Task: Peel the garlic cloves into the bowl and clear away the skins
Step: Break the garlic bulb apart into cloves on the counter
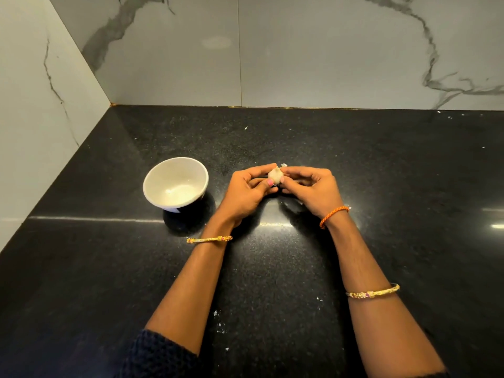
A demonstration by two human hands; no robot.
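A whole white garlic bulb [275, 175] is held just above the black counter between both hands. My left hand [246, 190] grips it from the left, thumb under it and fingers curled over the top. My right hand [311, 186] pinches its right side with thumb and fingertips near the papery tip. A white bowl [152, 186] with a dark base stands on the counter to the left of my left hand; nothing shows inside it.
The black granite counter [272, 268] runs to a marble wall behind and another on the left, meeting in a corner. Small white skin flecks [219, 321] lie scattered on the counter near my forearms and further back.
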